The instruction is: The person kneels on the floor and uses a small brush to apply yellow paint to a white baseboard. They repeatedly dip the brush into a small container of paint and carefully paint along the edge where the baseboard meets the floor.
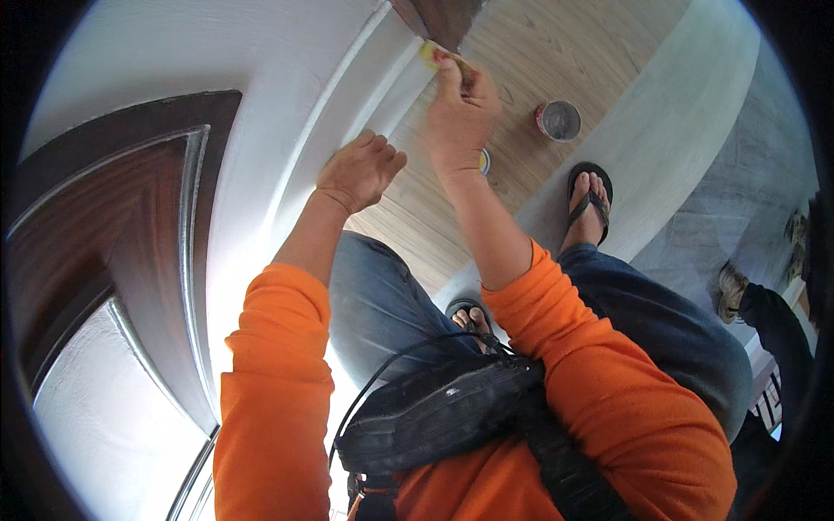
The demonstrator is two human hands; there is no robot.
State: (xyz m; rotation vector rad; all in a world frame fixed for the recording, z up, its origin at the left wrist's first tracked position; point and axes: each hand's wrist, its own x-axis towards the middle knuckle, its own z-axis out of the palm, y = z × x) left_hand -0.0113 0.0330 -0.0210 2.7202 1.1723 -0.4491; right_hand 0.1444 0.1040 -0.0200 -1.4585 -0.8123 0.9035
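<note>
My right hand (464, 114) grips a small flat tool (430, 55) with yellow and red patches, its exact kind unclear. The tool is at the end of a white skirting moulding (384, 84), beside a dark brown wooden piece (449, 23). My left hand (361, 170) is curled into a loose fist against the same moulding, and no object shows in it. On the wood-look floor (515, 78) stands an open can (558, 121) with a red side and a grey inside. A round thing with a yellow rim (485, 161) is mostly hidden behind my right wrist.
A dark wooden panel frame (124, 189) curves along the white wall at left. My sandalled foot (588, 202) is close to the can, on a pale floor strip (651, 156). At far right another person's shoe (733, 292) and dark trouser leg show on grey flooring.
</note>
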